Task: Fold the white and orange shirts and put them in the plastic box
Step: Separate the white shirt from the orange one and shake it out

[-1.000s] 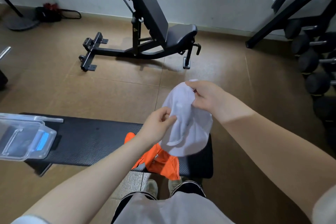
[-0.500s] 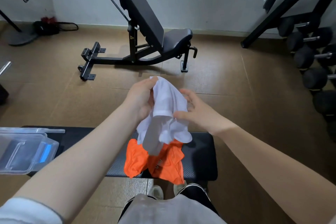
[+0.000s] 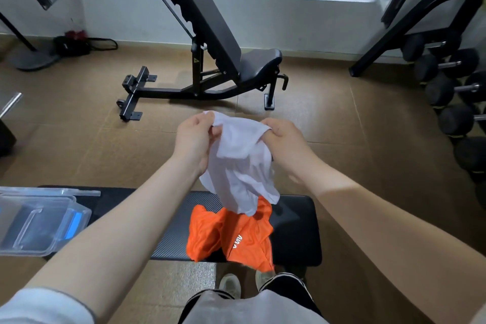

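Note:
I hold the white shirt (image 3: 240, 166) up in the air above the black bench (image 3: 297, 231). My left hand (image 3: 194, 139) grips its upper left edge and my right hand (image 3: 285, 139) grips its upper right edge. The cloth hangs bunched between them, its lower end just over the orange shirt (image 3: 231, 237). The orange shirt lies crumpled on the bench's near edge, partly draped over the front. The clear plastic box (image 3: 39, 226) rests on the bench's left end, with its lid (image 3: 52, 191) lying behind it.
An adjustable black weight bench (image 3: 210, 60) stands on the brown floor ahead. A dumbbell rack (image 3: 452, 92) lines the right side. A black bag (image 3: 73, 45) lies by the far wall at left. My shoes (image 3: 231, 285) show below the bench.
My hands have moved apart along the white shirt's top edge and lifted it, spreading the cloth wider. The camera has tilted up a little. The orange shirt has stayed put.

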`<state>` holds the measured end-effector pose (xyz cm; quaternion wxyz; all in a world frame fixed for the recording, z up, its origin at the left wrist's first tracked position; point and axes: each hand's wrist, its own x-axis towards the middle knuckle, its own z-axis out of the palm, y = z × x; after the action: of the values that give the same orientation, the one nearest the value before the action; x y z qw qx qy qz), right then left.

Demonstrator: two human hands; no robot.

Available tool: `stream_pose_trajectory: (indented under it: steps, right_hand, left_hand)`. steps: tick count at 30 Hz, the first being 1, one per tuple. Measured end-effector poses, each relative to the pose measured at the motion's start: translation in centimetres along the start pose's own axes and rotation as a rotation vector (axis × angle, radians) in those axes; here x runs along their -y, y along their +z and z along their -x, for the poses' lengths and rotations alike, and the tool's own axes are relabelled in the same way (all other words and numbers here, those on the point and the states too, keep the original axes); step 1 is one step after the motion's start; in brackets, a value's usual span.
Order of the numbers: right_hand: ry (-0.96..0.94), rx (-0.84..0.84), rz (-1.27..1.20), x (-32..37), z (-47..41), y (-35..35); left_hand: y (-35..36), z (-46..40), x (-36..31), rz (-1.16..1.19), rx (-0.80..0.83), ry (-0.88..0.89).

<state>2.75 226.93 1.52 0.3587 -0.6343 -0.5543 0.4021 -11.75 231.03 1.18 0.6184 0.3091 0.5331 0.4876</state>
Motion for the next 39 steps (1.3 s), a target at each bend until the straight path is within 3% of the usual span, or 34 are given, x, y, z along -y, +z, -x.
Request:
stream_pose_trajectory:
  steps: [4,8,13,19,23,26,27,30,32,36,39]
  right_hand:
    - [0.315,-0.006,-0.602,2.4,-0.7,0.4]
    - [0.379,-0.026,-0.929,2.5,-1.1,0.6]
    - [0.434,-0.194,-1.127,1.6,-0.9,0.4]
    - [0.620,-0.430,-0.882,-2.2,0.8,-1.6]
    - [0.708,-0.352,-0.497,-4.0,3.0,-2.3]
    - [0.536,-0.203,0.127,-4.1,4.2,-2.4]
    - [0.429,-0.175,0.199,-3.6,4.7,-2.3]
    - [0.028,-0.062,-0.042,-1.1,6.1,-1.7]
    - [-0.155,-0.086,-0.086,0.8,7.2,-1.1]
    - [-0.235,-0.350,0.092,2.2,9.4,0.2]
    - [-0.267,-0.383,0.071,2.2,12.0,0.2]
  left_hand:
    - [-0.4,0.0,1.4,0.053,0.229,-0.025]
    - [-2.6,0.6,4.3,-0.452,0.476,0.174]
    - [-4.9,-0.1,6.4,-1.036,0.478,0.322]
    - [-5.8,-0.8,4.2,-0.585,0.303,0.190]
    - [-2.6,1.2,-0.3,-0.495,0.498,0.255]
    - [-0.4,3.0,-3.1,-0.656,0.635,0.315]
    - [0.2,3.5,-3.7,-0.702,0.654,0.338]
    - [1.3,5.0,-4.8,-0.778,0.693,0.426]
    - [1.6,6.2,-5.0,-0.814,0.681,0.479]
    - [1.4,9.3,-4.8,-0.820,0.646,0.503]
    - [1.1,11.8,-4.1,-0.813,0.659,0.552]
